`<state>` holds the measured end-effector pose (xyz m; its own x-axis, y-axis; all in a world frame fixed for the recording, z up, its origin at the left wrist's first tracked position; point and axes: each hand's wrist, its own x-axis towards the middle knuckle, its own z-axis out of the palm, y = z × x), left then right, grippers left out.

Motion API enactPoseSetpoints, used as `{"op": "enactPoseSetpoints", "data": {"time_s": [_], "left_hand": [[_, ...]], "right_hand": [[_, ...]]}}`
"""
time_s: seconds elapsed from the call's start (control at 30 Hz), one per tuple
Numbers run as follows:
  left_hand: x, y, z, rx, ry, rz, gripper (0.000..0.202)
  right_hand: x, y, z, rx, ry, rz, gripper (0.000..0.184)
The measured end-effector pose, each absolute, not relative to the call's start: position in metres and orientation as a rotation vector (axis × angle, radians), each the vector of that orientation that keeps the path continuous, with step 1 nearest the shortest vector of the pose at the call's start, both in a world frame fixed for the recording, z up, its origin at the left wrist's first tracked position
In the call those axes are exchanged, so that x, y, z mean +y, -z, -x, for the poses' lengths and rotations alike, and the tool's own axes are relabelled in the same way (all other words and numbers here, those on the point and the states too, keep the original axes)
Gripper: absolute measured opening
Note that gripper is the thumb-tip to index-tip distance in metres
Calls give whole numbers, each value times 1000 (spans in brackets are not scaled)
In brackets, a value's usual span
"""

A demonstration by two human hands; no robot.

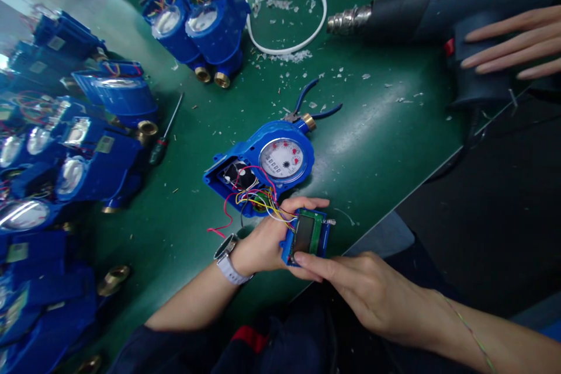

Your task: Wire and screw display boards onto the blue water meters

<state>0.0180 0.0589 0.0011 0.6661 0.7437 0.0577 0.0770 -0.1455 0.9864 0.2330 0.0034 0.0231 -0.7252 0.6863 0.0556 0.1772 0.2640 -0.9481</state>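
Note:
My left hand point(267, 242), with a watch on its wrist, grips a small display module point(305, 234) in a blue frame, its fingers wrapped behind it. My right hand point(368, 286) pinches the module's lower corner, one fingertip on the face by the screen. Thin coloured wires point(267, 196) run from the module into the opened compartment of a blue water meter point(287, 160). This meter lies on the green table just beyond my left hand, its round dial facing up. Pliers point(313, 106) with dark blue handles lie partly hidden behind the meter's brass fitting.
Another person's hand point(517, 44) rests by a heat gun point(407, 11) at upper right. A white cable point(284, 49) loops at the back. More blue meters point(96, 158) crowd the left, near a screwdriver point(166, 131). White scraps litter the green table point(377, 128).

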Motion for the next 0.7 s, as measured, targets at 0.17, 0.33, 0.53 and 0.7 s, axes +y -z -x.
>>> {"op": "enactPoseSetpoints", "data": {"time_s": [0.17,0.33,0.53,0.7], "left_hand": [[59,0,-18,660,-681,-1595,92],[60,2,-20,635,-685,-1553,93],[58,5,-19,713,-692,-1557,93],[54,7,-20,656,-768,-1473,100]], "right_hand": [[8,-27,-232,-1936,-1634,795,48],[6,-26,-230,-1908,-1663,829,45],[9,-28,-232,-2057,-1532,894,44],[12,-43,-238,-2389,-1223,1040,44]]}}
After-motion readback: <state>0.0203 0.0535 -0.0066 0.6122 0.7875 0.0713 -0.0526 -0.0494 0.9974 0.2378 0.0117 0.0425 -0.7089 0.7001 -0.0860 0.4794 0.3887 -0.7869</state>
